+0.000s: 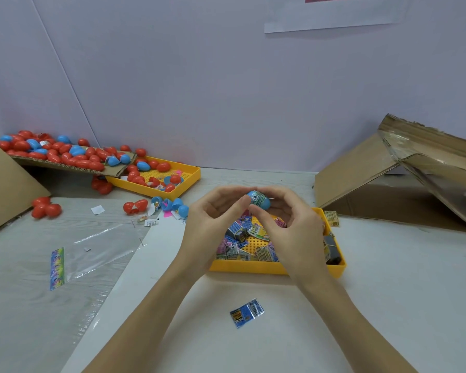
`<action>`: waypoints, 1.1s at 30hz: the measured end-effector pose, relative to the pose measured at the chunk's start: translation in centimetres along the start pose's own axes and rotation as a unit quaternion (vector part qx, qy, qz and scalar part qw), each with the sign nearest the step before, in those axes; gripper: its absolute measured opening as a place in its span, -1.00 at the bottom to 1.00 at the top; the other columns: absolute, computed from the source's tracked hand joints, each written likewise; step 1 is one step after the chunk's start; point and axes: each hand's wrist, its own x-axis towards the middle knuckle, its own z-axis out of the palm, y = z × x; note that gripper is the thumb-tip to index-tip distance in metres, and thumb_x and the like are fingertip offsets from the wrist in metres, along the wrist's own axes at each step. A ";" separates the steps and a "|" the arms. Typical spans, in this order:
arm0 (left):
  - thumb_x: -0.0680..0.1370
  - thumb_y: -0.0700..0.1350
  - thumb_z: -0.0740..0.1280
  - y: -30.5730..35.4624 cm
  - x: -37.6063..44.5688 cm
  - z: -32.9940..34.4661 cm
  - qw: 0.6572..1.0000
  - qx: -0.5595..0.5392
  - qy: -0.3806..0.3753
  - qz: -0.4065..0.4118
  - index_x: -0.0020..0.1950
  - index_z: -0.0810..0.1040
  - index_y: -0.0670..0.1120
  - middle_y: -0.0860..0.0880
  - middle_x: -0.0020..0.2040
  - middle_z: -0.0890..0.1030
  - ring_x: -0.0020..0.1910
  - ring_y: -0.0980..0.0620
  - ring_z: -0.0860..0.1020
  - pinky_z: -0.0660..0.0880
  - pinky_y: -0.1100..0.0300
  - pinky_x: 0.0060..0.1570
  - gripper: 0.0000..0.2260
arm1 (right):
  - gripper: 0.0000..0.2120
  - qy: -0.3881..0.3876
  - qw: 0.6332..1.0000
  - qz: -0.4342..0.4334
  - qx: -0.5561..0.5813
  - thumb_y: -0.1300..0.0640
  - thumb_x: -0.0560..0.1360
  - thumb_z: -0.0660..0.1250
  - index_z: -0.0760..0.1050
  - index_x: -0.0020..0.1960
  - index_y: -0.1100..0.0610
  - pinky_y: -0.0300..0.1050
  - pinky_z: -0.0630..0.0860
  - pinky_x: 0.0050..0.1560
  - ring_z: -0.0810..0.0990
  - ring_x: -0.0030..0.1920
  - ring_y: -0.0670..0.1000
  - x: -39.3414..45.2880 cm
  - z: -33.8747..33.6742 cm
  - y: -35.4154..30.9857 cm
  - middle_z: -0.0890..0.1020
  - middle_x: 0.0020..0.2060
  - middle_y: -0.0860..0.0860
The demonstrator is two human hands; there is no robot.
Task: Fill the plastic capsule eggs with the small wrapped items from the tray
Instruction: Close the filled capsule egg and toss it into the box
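Between the two raised hands, a blue egg [258,199] sits pinched at the fingertips, with a printed packet [256,197] pressed against its near side or poking from its seam; which of the two cannot be told. The left hand [215,211] curls its fingers toward the egg from one side, thumb tip close to the shell, and the right hand [288,219] curls in from the other, thumb underneath. Both hands grip the egg, held in the air just above the far edge of the near yellow tray [253,266].

Directly below the hands, that tray holds a loose heap of small wrapped packets [246,243] in blue, pink and green. One stray blue packet [247,312] lies on the white table [388,292] nearer the person, between the forearms.

Far to the left of the left hand, a second yellow tray [191,175] and a sheet of cardboard [65,164] carry many red and blue eggs [65,153], with a few opened halves [170,204] on the table between. To the right of the right hand stands a tilted cardboard box [361,168].

The step appears to be closing the egg on its packet. Doing it well probably means tucking every corner of the wrapper inside first, lining up the two rims squarely, then squeezing evenly so no wrapper is caught in the seam.
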 end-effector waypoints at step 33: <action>0.46 -0.22 0.47 0.4 0.8 -1.2 0.977 -0.101 -0.027 -0.185 -0.09 0.72 -0.24 -0.25 0.04 0.70 0.11 -0.15 0.68 0.61 0.20 0.04 -0.90 | -0.70 -0.130 0.990 -0.005 -0.047 0.27 0.58 0.41 0.57 0.30 0.14 -0.19 0.59 0.05 0.60 0.09 -0.06 0.3 -0.5 0.2 0.56 0.14 0.03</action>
